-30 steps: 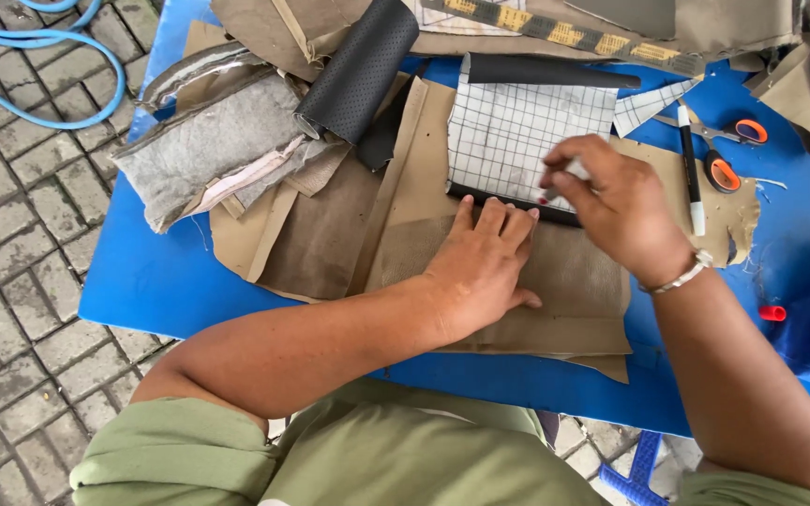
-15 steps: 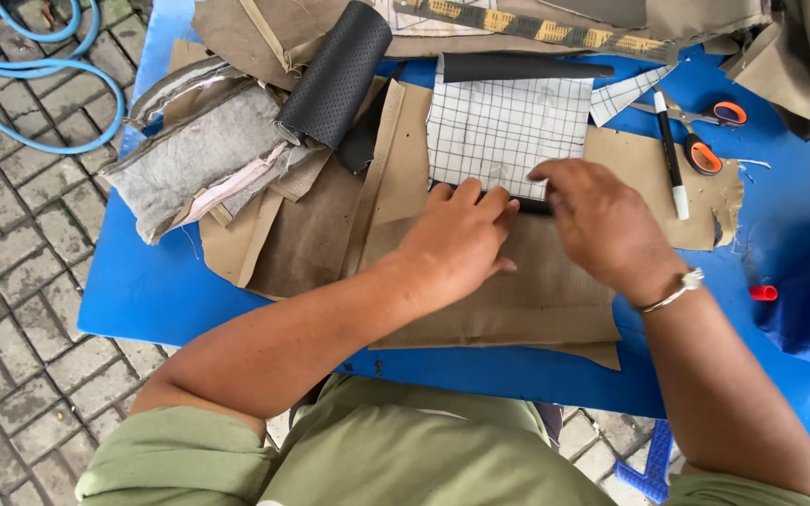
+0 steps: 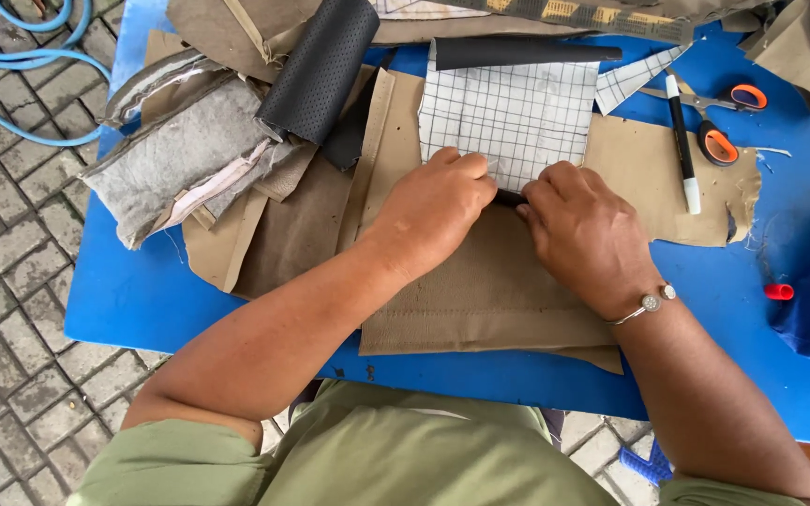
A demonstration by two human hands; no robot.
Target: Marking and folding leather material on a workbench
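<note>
Left hand (image 3: 433, 211): palm down, fingers curled, fingertips pressing the lower edge of the gridded sheet (image 3: 508, 117). Right hand (image 3: 583, 234): palm down, fingers bent, pinching at the same edge; a thin black strip (image 3: 510, 198) shows in the gap between both hands; whether either hand grips it cannot be told.

Gridded sheet: white, squared with dark lines, roughly rectangular, lying flat just beyond the fingertips.

Tan fabric panel (image 3: 489, 290): ribbed weave, stitched seam, flat beneath both hands.

Black roll (image 3: 527, 52): along the sheet's far edge.

Marker pen (image 3: 681, 141), orange-handled scissors (image 3: 719, 122): beyond the right hand.

Perforated black roll (image 3: 321, 66), grey felt padding (image 3: 180, 155): beyond the left hand.

Blue table (image 3: 142, 290): under everything.
</note>
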